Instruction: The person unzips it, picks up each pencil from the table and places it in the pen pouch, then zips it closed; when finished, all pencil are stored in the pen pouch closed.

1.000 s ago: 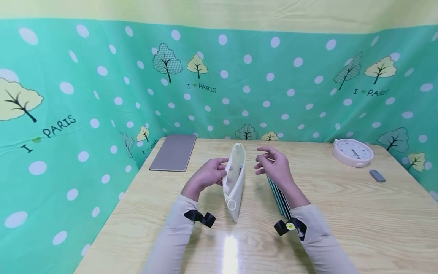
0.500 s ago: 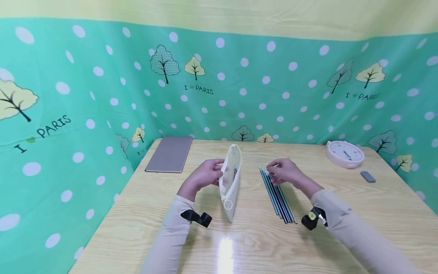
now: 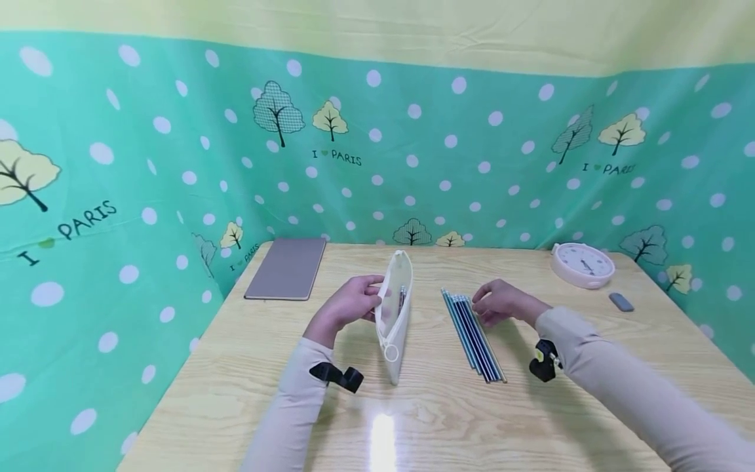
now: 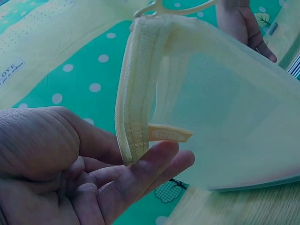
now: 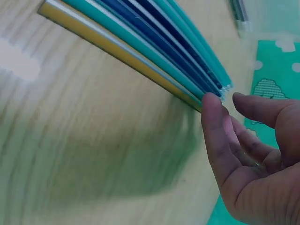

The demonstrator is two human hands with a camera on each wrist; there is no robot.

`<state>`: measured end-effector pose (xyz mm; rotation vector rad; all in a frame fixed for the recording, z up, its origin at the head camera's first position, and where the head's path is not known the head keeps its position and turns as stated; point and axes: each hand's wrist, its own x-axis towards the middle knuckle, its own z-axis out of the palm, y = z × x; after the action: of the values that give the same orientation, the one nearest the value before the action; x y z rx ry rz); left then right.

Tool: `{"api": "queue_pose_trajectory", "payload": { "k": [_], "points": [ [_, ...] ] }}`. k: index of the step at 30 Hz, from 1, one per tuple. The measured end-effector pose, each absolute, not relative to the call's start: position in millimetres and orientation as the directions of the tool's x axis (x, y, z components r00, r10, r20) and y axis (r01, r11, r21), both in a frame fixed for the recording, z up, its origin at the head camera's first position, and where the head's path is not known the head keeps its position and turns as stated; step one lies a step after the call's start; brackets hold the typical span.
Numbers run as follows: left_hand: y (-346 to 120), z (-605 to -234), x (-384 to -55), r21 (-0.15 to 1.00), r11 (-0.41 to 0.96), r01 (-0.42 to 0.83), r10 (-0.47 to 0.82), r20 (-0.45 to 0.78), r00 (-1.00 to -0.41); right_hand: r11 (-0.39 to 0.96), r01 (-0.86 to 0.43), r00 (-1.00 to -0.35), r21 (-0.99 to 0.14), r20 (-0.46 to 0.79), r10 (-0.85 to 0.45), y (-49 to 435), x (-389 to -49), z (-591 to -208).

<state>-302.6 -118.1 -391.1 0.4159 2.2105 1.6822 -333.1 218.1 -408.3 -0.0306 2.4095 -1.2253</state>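
My left hand (image 3: 349,305) pinches the zipped edge of a cream see-through pencil pouch (image 3: 396,341), held upright with its mouth spread. Thumb and fingers lie on either side of that edge in the left wrist view. Inside the pouch, a pencil (image 3: 402,299) shows. A row of teal, navy and gold pencils (image 3: 472,341) lies on the table to the right. My right hand (image 3: 501,303) is at their far ends; in the right wrist view the index fingertip (image 5: 212,101) is right at the gold pencil's (image 5: 126,63) end, with the thumb apart.
A grey notebook (image 3: 286,269) lies at the back left of the wooden table (image 3: 283,400). At the back right stand a round pink clock (image 3: 584,265) and a small grey oblong object (image 3: 621,301). A green dotted curtain (image 3: 354,196) hangs behind.
My right hand has moved from beside the pouch mouth out to the right and down to the pencils' far ends. The left hand keeps its hold on the pouch.
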Motion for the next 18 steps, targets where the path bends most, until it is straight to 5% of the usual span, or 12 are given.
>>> {"api": "queue_pose_trajectory", "payload": {
  "k": [18],
  "points": [
    [-114, -393, -303, 0.961, 0.274, 0.037, 0.425, -0.086, -0.901, 0.817, -0.003, -0.964, -0.577, -0.214, -0.155, 223, -338, -438]
  ]
}}
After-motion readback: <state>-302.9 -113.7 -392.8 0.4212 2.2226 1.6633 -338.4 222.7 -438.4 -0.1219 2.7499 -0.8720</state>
